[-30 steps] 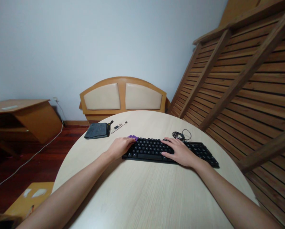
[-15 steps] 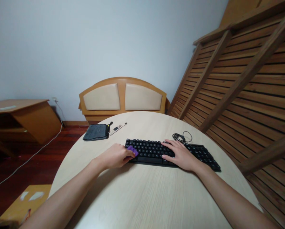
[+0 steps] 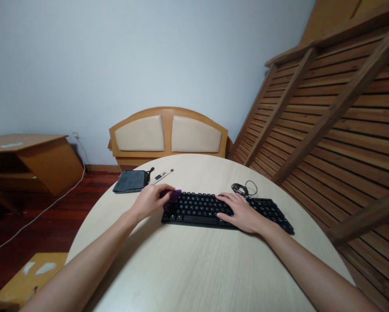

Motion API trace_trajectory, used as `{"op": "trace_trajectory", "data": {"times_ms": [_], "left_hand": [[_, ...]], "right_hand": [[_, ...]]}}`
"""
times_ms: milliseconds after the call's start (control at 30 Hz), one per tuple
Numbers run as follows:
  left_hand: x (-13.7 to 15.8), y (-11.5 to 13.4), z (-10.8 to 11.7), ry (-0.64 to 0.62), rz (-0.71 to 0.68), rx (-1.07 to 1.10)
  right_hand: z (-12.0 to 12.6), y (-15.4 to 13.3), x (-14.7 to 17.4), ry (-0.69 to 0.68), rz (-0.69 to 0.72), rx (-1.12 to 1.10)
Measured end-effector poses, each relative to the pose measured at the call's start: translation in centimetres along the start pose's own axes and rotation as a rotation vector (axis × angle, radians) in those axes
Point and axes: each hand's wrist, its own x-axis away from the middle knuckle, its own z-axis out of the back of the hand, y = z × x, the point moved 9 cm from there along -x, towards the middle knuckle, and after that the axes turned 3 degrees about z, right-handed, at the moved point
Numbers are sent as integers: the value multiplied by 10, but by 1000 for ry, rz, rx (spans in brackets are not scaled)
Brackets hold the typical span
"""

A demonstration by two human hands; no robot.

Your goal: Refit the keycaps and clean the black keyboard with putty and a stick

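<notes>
A black keyboard (image 3: 197, 210) lies across the round table, with its coiled cable (image 3: 241, 188) behind it. At the keyboard's left end my left hand (image 3: 152, 200) is closed on a soft purple cloth (image 3: 175, 196), which partly covers the keys there. Its lower part is dark and blurred against the keyboard corner. My right hand (image 3: 241, 211) lies flat over the right-middle keys, thumb and fingers spread, and grips nothing.
A dark grey zipped pouch (image 3: 129, 181) with a black strap lies at the table's (image 3: 207, 268) back left. Beside it are thin stick-like items (image 3: 160, 177). Behind stands a padded headboard (image 3: 168, 132); a wooden slatted frame (image 3: 337, 112) leans at the right.
My left hand has moved up and left with the purple cloth, toward the keyboard's back left corner. The keyboard has shifted slightly left, with my right hand still on it.
</notes>
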Motion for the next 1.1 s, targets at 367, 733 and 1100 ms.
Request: {"op": "trace_trajectory", "data": {"times_ms": [367, 733, 1100], "left_hand": [[-28, 8, -64, -126, -145, -149], [24, 35, -66, -273, -338, -207], [64, 51, -51, -338, -496, -119]], "right_hand": [[2, 1, 5, 88, 6, 34], [3, 0, 4, 84, -28, 38], [3, 1, 4, 82, -22, 42]]}}
